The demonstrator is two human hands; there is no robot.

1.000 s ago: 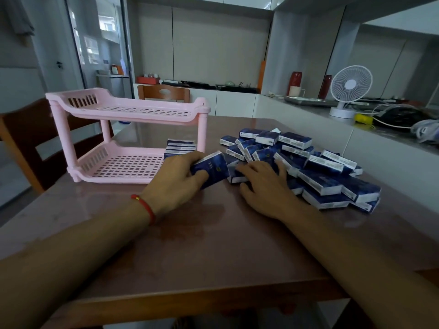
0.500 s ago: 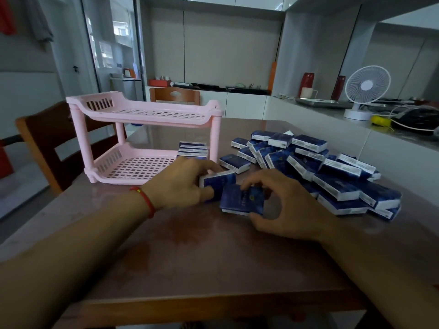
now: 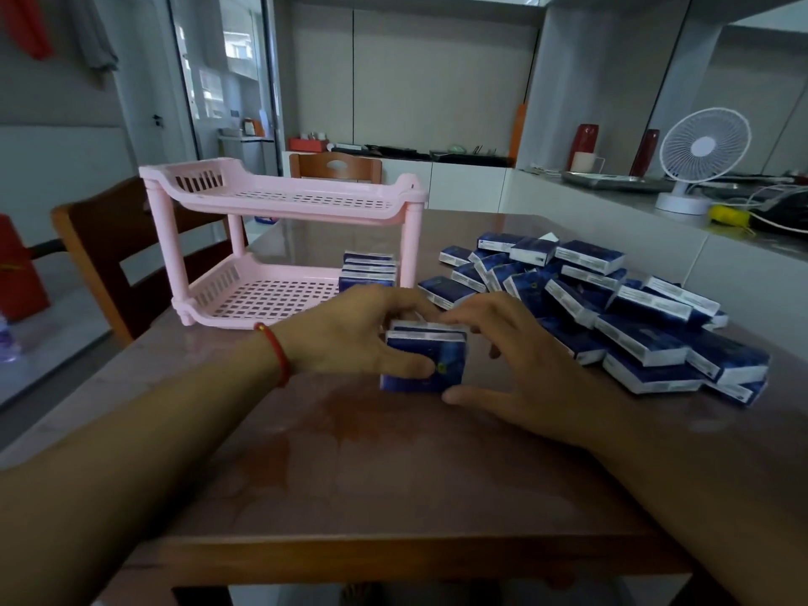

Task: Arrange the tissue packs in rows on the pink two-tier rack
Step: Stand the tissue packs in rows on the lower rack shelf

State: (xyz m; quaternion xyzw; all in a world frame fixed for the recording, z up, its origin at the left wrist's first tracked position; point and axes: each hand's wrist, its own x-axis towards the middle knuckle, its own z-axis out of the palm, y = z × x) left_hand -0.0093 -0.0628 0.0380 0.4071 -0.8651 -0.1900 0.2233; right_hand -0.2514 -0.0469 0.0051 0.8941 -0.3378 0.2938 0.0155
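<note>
The fingers of the left hand curl over a small stack of dark blue plastic-wrapped tissue packs standing on edge on the glossy brown table, thumb clamped on its near face, while the right hand cups the stack's 3 o'clock side, fingers loosely bent and thumb at its base. The pink slotted plastic two-tier rack sits at 10 o'clock, a few packs already on its lower tier's right end, the loose heap of packs at 2 o'clock. Lifted with uneven squeeze, the slick packs could slide apart or catch the rack's post
</note>
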